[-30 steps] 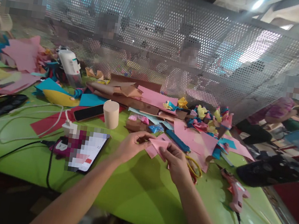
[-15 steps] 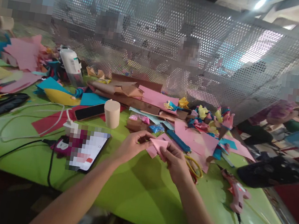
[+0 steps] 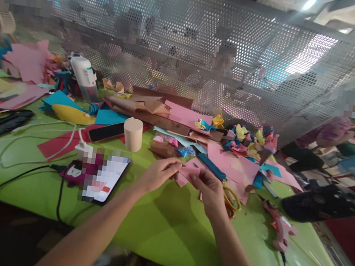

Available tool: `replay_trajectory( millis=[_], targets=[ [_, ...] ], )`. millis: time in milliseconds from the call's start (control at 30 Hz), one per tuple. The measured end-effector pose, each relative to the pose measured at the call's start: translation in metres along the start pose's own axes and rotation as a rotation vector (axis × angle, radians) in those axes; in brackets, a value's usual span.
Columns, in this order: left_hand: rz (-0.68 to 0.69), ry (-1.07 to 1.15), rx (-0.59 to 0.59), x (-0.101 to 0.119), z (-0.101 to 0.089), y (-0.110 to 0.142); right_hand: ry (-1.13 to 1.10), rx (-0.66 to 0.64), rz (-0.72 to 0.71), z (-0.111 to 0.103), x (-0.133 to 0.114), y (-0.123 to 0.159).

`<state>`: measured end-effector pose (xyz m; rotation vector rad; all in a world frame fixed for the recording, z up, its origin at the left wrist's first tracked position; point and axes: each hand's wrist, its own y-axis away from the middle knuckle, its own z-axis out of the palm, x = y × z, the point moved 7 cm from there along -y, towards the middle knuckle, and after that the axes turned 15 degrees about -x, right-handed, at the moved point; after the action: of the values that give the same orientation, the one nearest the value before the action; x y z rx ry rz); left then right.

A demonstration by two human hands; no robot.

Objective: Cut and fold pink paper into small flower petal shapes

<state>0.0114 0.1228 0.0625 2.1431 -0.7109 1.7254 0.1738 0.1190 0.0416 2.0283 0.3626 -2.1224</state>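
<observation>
A small piece of folded pink paper (image 3: 189, 171) is held above the green table (image 3: 166, 229) between my two hands. My left hand (image 3: 162, 171) pinches its left end, thumb and forefinger closed together. On the other end, my right hand (image 3: 210, 191) grips it with the thumb on the near face. More pink paper lies behind and below the hands. Just right of my right hand are yellow-handled scissors (image 3: 232, 199), partly covered by the hand. A blue tube-like pouch (image 3: 211, 167) rests beyond it.
A phone with a lit screen (image 3: 108, 180), a power adapter (image 3: 80, 172) and cables lie left. A beige cylinder (image 3: 133, 134) stands behind them. At right are a pink glue gun (image 3: 279, 228) and a dark bottle (image 3: 317, 202). Cut paper and paper flowers line the back, before a perforated metal screen (image 3: 184, 40).
The pink paper has gone from a triangular outline to a narrower strip-like one between my fingers. My left fingers have closed in more at its left end.
</observation>
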Motion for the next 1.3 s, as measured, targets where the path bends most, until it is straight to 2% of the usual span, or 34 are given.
replay_trajectory(
  millis=[100, 333, 567, 800, 1000, 1100, 1300],
  targets=[
    [-0.011, -0.102, 0.019, -0.002, 0.000, -0.001, 0.050, -0.008, -0.009, 0.001, -0.001, 0.001],
    [-0.033, -0.188, 0.005, -0.006, -0.001, -0.003, 0.043, -0.004, -0.014, 0.000, 0.001, 0.000],
    [-0.014, -0.322, -0.030, 0.004, 0.005, -0.003, 0.157, 0.009, -0.027, -0.001, -0.001, 0.002],
    [-0.035, -0.288, 0.077, 0.005, -0.002, -0.002, 0.081, -0.011, -0.004, 0.001, 0.000, 0.000],
    [-0.044, -0.240, 0.011, 0.000, 0.001, -0.003, 0.097, 0.004, -0.051, -0.003, 0.000, -0.001],
    [-0.053, -0.203, 0.015, -0.004, 0.000, -0.004, 0.083, -0.011, -0.048, -0.001, -0.001, -0.002],
    [-0.118, 0.059, 0.092, -0.022, -0.003, -0.007, 0.183, 0.072, -0.177, -0.004, -0.013, 0.003]
  ],
)
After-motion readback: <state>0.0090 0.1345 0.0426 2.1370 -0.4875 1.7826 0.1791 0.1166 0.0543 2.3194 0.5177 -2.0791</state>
